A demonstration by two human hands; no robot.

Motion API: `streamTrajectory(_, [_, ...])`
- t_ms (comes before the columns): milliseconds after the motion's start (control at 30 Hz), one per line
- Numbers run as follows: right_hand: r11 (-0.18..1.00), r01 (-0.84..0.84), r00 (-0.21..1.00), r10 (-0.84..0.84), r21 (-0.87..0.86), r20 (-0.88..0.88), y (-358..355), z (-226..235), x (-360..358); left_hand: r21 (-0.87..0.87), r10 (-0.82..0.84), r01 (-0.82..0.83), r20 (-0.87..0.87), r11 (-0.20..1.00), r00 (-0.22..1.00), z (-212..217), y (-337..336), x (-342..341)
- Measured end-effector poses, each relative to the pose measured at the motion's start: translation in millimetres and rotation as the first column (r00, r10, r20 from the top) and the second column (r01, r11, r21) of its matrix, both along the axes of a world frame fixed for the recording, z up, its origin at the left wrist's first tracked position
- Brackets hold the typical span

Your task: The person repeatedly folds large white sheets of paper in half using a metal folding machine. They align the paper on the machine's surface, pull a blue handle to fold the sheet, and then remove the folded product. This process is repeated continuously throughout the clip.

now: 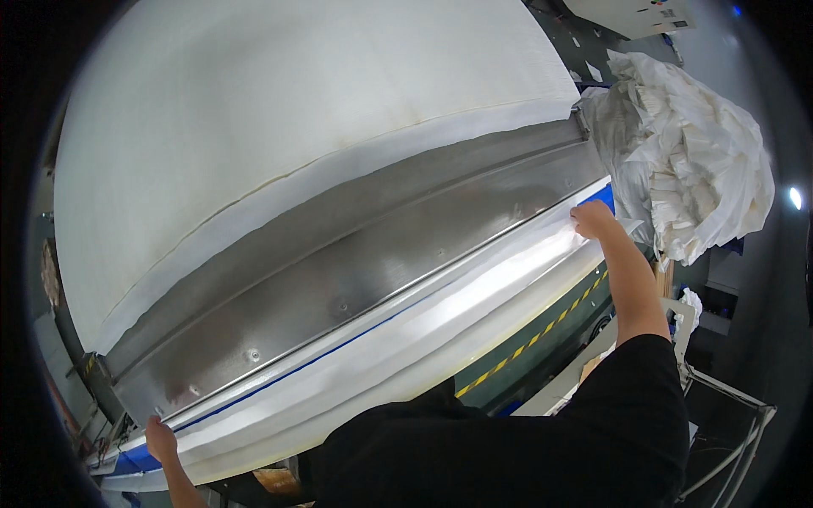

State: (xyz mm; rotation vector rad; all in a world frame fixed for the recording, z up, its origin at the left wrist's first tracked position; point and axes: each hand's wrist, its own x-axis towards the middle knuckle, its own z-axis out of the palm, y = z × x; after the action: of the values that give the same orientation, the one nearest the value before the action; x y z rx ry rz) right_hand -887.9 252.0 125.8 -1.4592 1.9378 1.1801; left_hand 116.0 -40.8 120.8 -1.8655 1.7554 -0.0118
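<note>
The white fabric sheet (474,292) extends as a long strip along the near edge of the brushed-metal panel (406,250), running diagonally from lower left to upper right; loose folds run along its length, and its lower edge hangs toward the person's black shirt (508,449). The right hand (595,220) is at the upper-right end of the sheet; its grip pinches the fabric between curled fingers and thumb, just beside the blue band (605,196). The left hand (161,442) is at the opposite, lower-left end, where the blue band is exposed again; its fingers meet the panel's near edge, and whether this grip is pinching the fabric cannot be told. Between the hands, the band shows only as a thin blue line along the upper part of the sheet.

Beyond the panel, a large white cloth cover (322,85) fills the upper left; its curved hem borders the metal, and round fasteners (252,356) dot the panel's face. A crumpled heap of white sheeting (699,157) lies beyond the right hand; below, yellow-and-black striped tape (542,333) crosses the green floor (495,377); a pale tubular frame (745,440) stands at lower right.
</note>
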Motion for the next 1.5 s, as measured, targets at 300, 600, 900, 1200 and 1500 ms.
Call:
streamTrajectory(300, [0.967, 0.149, 0.989, -0.142, -0.208, 0.050, -11, 16, 37, -0.018, 0.032, -0.032, -0.028, 0.999, 0.999, -9, -8, -22])
streamTrajectory(600, [0.978, 0.148, 0.988, -0.152, -0.150, -0.019, -24, 15, 55, -0.340, -0.085, 0.008, -0.212, 0.940, 0.973, -52, -21, 33])
streamTrajectory(900, [0.872, 0.152, 0.827, 0.146, -0.465, 0.543, -234, 8, 307, -0.620, -0.282, -0.002, -0.360, 0.785, 0.889, -72, -74, -86])
streamTrajectory(1200, [0.737, -0.046, 0.343, 0.646, -0.675, 0.682, -453, 16, 652, -0.690, -0.322, -0.162, -0.515, 0.705, 0.794, -73, -69, -93])
streamTrajectory(1500, [0.311, -0.029, 0.035, 0.950, -0.950, 0.310, -483, 24, 786, -0.642, -0.296, -0.215, -0.591, 0.736, 0.751, -77, -71, -85])
